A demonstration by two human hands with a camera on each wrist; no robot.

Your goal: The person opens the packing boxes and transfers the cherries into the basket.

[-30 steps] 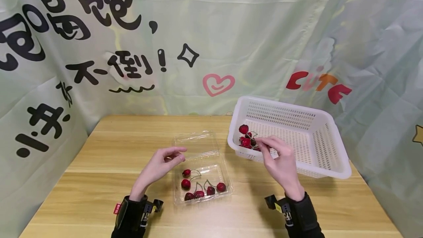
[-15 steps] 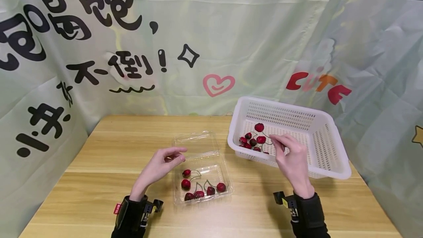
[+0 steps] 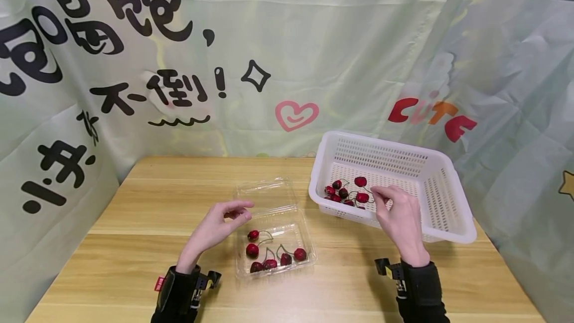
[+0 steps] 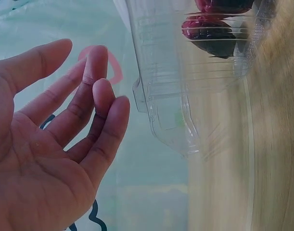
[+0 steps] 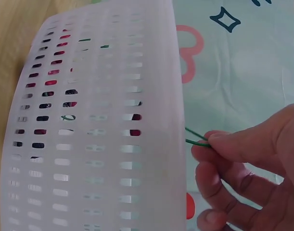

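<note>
My right hand (image 3: 399, 213) pinches two green stems (image 5: 197, 140) between thumb and forefinger at the white basket's near rim. A pair of red cherries (image 3: 360, 182) hangs from those stems, low inside the basket (image 3: 464, 226). To their left, several more cherries (image 3: 336, 197) lie on the basket's floor. Beside the clear plastic clamshell box (image 3: 309, 243), my left hand (image 3: 217, 228) hovers with loosely bent fingers and holds nothing. Several stemmed cherries (image 3: 252, 250) sit in the box's near half, and its lid (image 3: 266, 193) is folded back, away from me.
Both containers stand on a wooden table (image 3: 179, 183), the basket at the back right. A printed cloth (image 3: 358, 64) hangs behind and along the sides of the table. Each wrist wears a black band (image 3: 419, 283) with a small camera.
My right hand has moved right with the pinched cherries. They rose over the basket's left end, then came down nearer its middle. The left hand has stayed in place.
</note>
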